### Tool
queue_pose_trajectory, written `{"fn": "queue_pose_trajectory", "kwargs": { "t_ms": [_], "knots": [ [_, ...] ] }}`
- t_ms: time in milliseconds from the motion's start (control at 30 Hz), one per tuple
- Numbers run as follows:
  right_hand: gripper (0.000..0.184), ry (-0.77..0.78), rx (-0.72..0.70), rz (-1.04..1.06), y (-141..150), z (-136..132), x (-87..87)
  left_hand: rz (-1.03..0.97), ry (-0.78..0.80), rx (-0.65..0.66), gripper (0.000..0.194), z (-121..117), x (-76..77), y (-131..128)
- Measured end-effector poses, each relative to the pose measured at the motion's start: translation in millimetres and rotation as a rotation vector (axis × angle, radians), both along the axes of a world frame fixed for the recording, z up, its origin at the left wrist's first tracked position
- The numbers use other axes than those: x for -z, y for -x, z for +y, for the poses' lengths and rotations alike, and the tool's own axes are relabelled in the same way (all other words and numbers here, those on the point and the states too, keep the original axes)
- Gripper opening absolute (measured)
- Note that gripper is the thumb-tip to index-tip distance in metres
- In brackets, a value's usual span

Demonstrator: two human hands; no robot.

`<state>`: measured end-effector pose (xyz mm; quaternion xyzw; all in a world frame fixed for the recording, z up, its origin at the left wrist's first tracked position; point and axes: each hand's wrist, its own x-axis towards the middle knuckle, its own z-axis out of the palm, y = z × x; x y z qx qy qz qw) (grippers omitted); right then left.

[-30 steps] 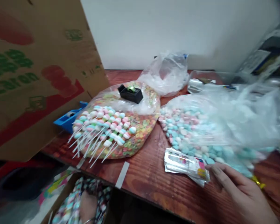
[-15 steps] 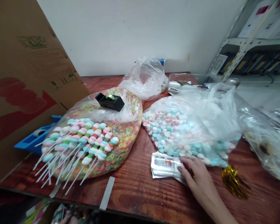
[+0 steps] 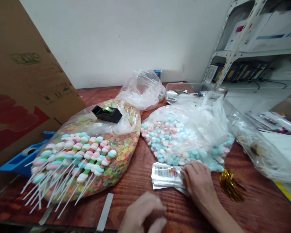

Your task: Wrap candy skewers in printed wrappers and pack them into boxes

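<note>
A stack of flat silver printed packets (image 3: 163, 176) lies on the wooden table, in front of a bag of pastel candies. My right hand (image 3: 200, 183) is closed at the stack's right end, its curled fingers covering that part. My left hand (image 3: 144, 213), a little blurred, is at the bottom edge, left of and nearer than the packets. Its fingers are bent and apart from the thumb, with nothing seen between them. Gold tinsel strips (image 3: 231, 186) lie just right of my right hand.
Candy skewers (image 3: 72, 155) on white sticks rest on a bag of ring cereal (image 3: 122, 149), with a black tape dispenser (image 3: 106, 114) behind them. The bag of pastel candies (image 3: 167, 142) stands behind the packets. A blue tape dispenser (image 3: 16, 161) and cardboard box (image 3: 26, 81) are left.
My left hand has come into view from below. My right hand's fingers have curled more at the end of the packets. The view has shifted, moving the scene left and slightly down.
</note>
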<state>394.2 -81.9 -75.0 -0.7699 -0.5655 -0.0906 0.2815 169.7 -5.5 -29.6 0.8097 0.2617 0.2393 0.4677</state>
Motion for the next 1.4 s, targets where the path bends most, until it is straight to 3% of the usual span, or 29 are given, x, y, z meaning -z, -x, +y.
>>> {"fn": "queue_pose_trajectory", "kwargs": {
  "t_ms": [67,133,167,233,300,333,400,467,567,667,833,900,967,1067,1167,1400],
  "knots": [
    [0.019,-0.018,-0.013,-0.060,0.3,-3.2,-17.5,-0.043,-0.020,0.013,0.020,1.8,-8.3,-35.3],
    [0.020,-0.045,-0.039,-0.125,0.8,-7.5,-37.4,-0.001,0.072,0.055,0.018,-0.1,-9.1,-63.7],
    [0.020,-0.080,-0.042,-0.150,0.8,-10.3,-47.1,0.025,0.210,0.090,0.022,-2.5,-7.3,-75.2],
    [0.017,-0.178,-0.055,-0.196,-0.2,-18.2,-63.9,-0.002,0.676,0.169,0.032,-10.0,-1.8,-93.4],
    [0.012,-0.265,-0.092,-0.235,-2.3,-28.9,-74.4,-0.207,1.209,0.196,0.041,-18.4,1.9,-106.7],
    [0.011,-0.289,-0.129,-0.252,-3.1,-34.7,-76.4,-0.357,1.392,0.156,0.042,-22.1,2.1,-111.7],
    [0.019,-0.323,-0.164,-0.208,-2.8,-45.5,-73.5,-0.628,1.530,0.011,0.035,-26.7,-0.7,-118.7],
    [0.029,-0.366,-0.065,0.036,1.6,-52.3,-62.6,-0.736,1.496,-0.120,0.027,-28.0,-5.1,-121.7],
    [0.052,-0.403,0.113,0.780,14.2,-52.4,-41.8,-0.688,1.412,-0.249,0.020,-28.0,-8.2,-120.7],
    [0.047,-0.418,0.114,1.447,25.3,-44.4,-31.9,-0.633,1.318,-0.312,0.021,-30.7,-7.8,-117.1],
    [0.055,-0.467,0.072,1.826,28.3,-37.1,-44.1,-0.631,1.277,-0.345,0.026,-34.9,-12.7,-111.9],
    [0.048,-0.407,-0.027,1.881,28.1,-38.9,-46.5,-0.618,1.264,-0.336,0.029,-34.7,-13.4,-110.8],
    [0.037,-0.368,-0.068,1.796,28.0,-41.7,-42.3,-0.587,1.227,-0.335,0.035,-33.7,-10.1,-110.2],
    [0.030,-0.317,0.051,1.454,24.5,-43.3,-27.1,-0.477,1.126,-0.415,0.035,-29.1,1.8,-108.8],
    [0.035,-0.254,0.199,1.219,14.5,-38.1,-12.8,-0.376,1.102,-0.465,0.030,-18.1,13.6,-107.3],
    [0.043,-0.432,0.353,1.295,-13.6,-26.3,-3.2,-0.265,0.988,-0.479,0.024,29.5,14.8,-117.0]
  ]
}}
